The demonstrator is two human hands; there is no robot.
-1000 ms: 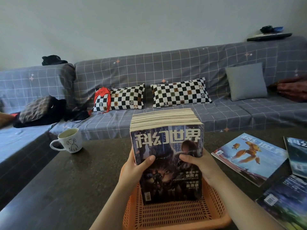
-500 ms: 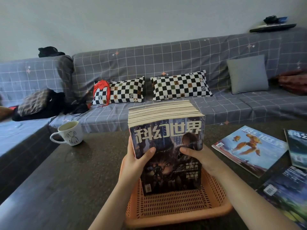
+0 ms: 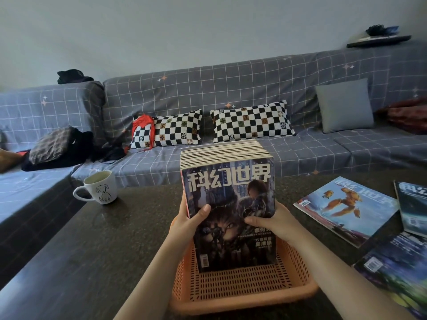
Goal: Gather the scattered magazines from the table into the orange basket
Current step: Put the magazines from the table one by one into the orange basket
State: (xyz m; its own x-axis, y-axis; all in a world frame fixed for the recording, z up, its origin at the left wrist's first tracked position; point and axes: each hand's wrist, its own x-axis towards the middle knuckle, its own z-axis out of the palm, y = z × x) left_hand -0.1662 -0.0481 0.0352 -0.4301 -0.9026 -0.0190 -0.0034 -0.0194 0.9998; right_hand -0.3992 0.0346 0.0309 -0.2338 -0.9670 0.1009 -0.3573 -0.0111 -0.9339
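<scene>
A thick stack of magazines [image 3: 231,197] stands upright on its lower edge inside the orange basket [image 3: 242,294], dark cover with white characters facing me. My left hand [image 3: 189,224] grips its left side, thumb on the cover. My right hand [image 3: 272,222] grips the right side, fingers across the cover. Three more magazines lie flat on the table to the right: a light blue one with an orange robot [image 3: 346,209], a dark one at the right edge [image 3: 413,204], and one with a green-blue cover at the lower right [image 3: 399,269].
A white mug [image 3: 99,190] with a dog drawing stands on the dark table [image 3: 92,250] at the left. Behind the table runs a grey checked sofa [image 3: 231,93] with two chequered pillows, a grey cushion and clothes.
The stack stays upright in the basket between both hands. The view has tilted slightly, with little other visible movement.
</scene>
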